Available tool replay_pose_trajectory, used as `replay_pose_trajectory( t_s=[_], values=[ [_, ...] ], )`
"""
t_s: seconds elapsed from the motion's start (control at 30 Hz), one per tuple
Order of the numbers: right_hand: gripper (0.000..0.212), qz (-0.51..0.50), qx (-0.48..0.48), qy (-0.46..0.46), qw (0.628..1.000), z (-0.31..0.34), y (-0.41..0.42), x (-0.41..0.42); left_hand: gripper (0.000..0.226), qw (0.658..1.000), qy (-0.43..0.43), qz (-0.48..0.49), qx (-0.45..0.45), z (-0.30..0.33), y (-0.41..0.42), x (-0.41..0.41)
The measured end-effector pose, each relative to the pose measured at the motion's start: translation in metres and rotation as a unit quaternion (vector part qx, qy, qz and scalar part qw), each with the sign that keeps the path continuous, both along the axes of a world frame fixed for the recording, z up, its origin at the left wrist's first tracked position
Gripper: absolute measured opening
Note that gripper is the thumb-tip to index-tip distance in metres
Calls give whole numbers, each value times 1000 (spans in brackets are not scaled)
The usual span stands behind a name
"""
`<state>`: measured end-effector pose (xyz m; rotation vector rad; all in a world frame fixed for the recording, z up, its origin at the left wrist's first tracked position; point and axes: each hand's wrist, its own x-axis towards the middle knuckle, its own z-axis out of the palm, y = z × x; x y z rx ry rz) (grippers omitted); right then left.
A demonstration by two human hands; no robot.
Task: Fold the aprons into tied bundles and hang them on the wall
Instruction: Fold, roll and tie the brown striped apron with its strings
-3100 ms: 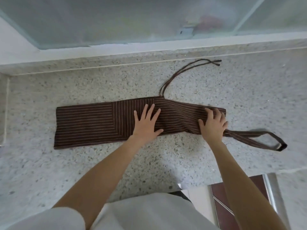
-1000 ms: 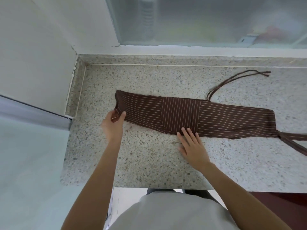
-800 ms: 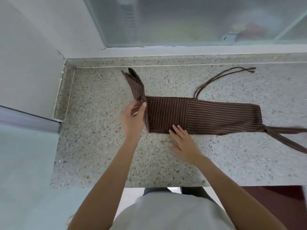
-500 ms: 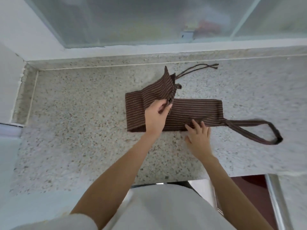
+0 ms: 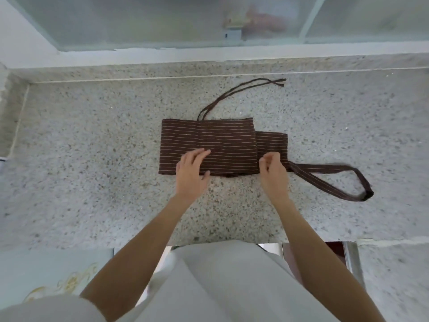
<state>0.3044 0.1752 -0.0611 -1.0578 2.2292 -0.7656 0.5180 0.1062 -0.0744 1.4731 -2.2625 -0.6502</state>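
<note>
Brown striped apron [image 5: 218, 145] lies folded on the speckled table [image 5: 92, 159]; left hand [image 5: 191, 173] rests flat on it, grip released; right hand [image 5: 274, 174] pinches its near edge

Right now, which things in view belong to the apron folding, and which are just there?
Belong to the job:
- folded striped apron
- thin waist ties
- wide neck loop
- left hand, resting on the apron
- right hand, fingers curled at the fold's edge

Just there:
- speckled stone counter
- frosted window
</note>
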Motion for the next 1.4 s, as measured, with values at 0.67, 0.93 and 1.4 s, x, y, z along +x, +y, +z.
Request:
replay_pose_trajectory(
  t_s=[0.67, 0.93, 1.4],
  values=[
    [51, -30, 46, 164, 985, 13, -2, -24, 51, 999, -28, -23, -19, -29, -21, 75],
    [40, -7, 107, 204, 973, -18, 9, -31, 53, 997, -53, -62, 0, -32, -26, 80],
    [41, 26, 115, 304, 945, -20, -3, -36, 39, 990, -66, -125, 22, -3, -65, 67]
  ],
)
